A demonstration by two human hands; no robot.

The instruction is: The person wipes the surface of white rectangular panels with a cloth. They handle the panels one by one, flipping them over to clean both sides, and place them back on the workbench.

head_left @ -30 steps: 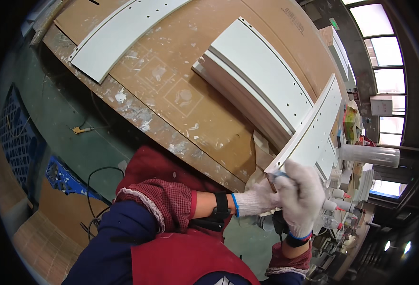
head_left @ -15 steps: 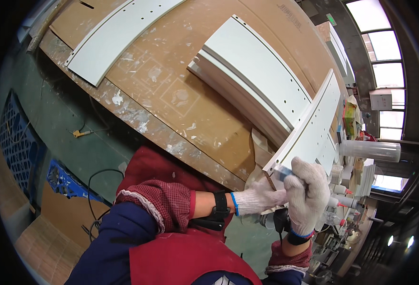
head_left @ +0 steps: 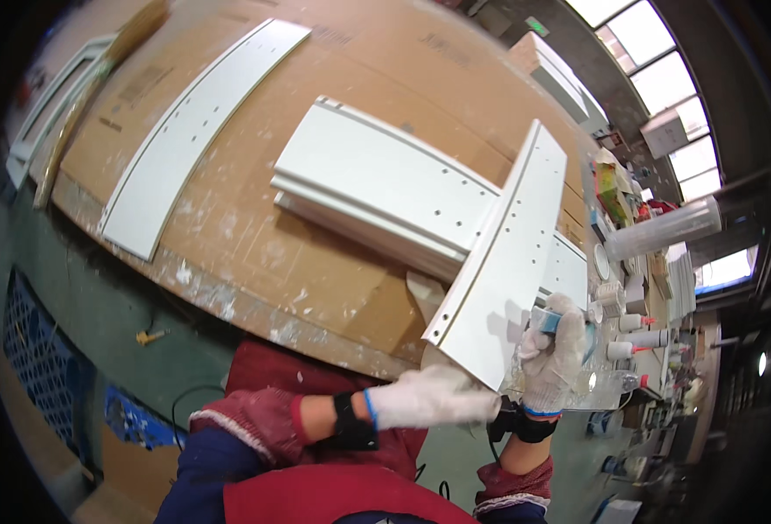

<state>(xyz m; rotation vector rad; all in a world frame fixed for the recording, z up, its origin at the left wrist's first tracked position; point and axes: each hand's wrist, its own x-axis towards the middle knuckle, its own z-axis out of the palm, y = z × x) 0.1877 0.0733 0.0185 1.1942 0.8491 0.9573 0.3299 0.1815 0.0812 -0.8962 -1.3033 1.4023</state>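
My right hand (head_left: 553, 354), in a white knit glove, is closed round a small blue-and-whitish block (head_left: 545, 320) whose exact kind I cannot make out. It is over the near right end of a white slat with drilled holes (head_left: 499, 284). My left hand (head_left: 429, 397), gloved too and slightly blurred, reaches rightward with its fingers stretched out, just off the near end of that slat. The slat lies across a stack of curved white panels (head_left: 377, 175).
Another curved white panel (head_left: 202, 131) rests farther left on the cardboard-covered table (head_left: 307, 288). To the right stand a clear cylinder (head_left: 665, 229) and several bottles (head_left: 634, 323). Blue plastic crates (head_left: 41, 358) are on the floor at left.
My hands have come apart: the left has drawn back toward me, while the right keeps the block. The view has shifted, bringing more of the table's far side into sight.
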